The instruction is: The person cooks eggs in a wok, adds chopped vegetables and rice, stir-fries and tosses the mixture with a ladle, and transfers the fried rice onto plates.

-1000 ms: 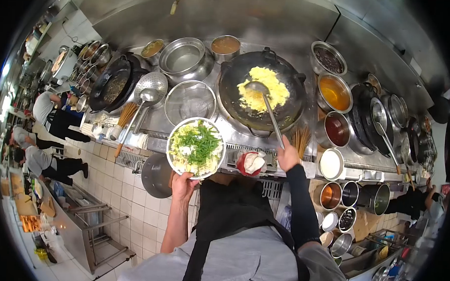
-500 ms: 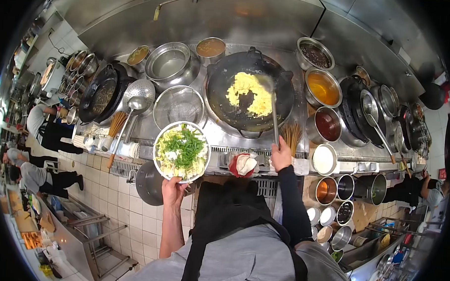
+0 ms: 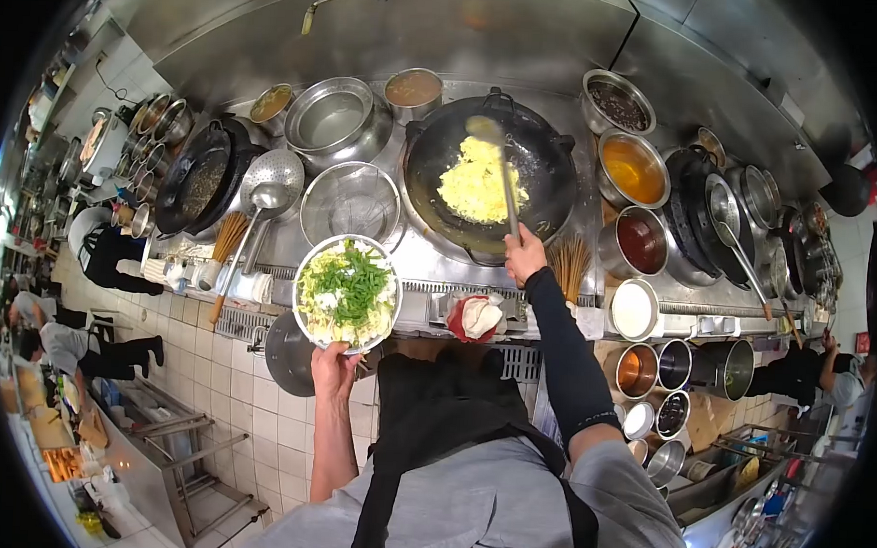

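Note:
My left hand (image 3: 333, 369) grips the near rim of a white bowl (image 3: 297, 313) heaped with chopped greens (image 3: 357, 283) over pale shredded food. It is held up in front of the stove, left of my body. My right hand (image 3: 524, 254) is closed around the handle of a ladle (image 3: 508, 185). The ladle's head, blurred by motion, is at the far side of a black wok (image 3: 432, 192). Yellow scrambled egg (image 3: 480, 188) lies gathered in the middle of the wok.
An empty wire strainer (image 3: 349, 208) and a perforated skimmer (image 3: 271, 183) lie left of the wok. Pots of orange liquid (image 3: 633, 170) and red sauce (image 3: 641, 240) stand right, near a bamboo brush (image 3: 568, 264). A red-and-white cloth (image 3: 479, 317) rests at the front edge. Other people work at both sides.
My right hand has moved forward and left, carrying the ladle head toward the wok's far side. The egg has changed from a loose ring to a compact heap. The bowl has shifted slightly left.

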Demonstrator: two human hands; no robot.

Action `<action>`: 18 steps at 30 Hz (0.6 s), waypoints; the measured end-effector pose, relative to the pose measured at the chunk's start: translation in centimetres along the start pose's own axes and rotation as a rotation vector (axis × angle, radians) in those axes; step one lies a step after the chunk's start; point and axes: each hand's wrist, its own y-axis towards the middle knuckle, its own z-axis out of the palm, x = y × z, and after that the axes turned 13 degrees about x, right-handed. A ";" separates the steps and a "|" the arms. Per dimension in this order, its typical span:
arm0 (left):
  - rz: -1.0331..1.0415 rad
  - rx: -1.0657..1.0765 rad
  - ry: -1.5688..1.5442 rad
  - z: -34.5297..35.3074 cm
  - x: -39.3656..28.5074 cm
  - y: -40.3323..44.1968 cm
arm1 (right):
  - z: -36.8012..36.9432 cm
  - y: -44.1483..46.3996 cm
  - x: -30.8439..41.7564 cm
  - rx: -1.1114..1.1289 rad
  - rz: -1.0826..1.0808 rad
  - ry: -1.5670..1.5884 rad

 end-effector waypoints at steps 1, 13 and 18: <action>0.001 0.000 -0.005 0.2 -0.1 0.1 | -0.5 -1.3 0.2 0.031 -0.043 -0.196; 0.014 -0.053 0.025 -1.3 -1.0 0.1 | -12.1 -26.8 5.4 -0.046 -0.042 -0.941; 0.007 -0.016 0.018 -0.9 -0.9 0.7 | -13.7 -26.3 2.9 0.044 -0.179 -0.850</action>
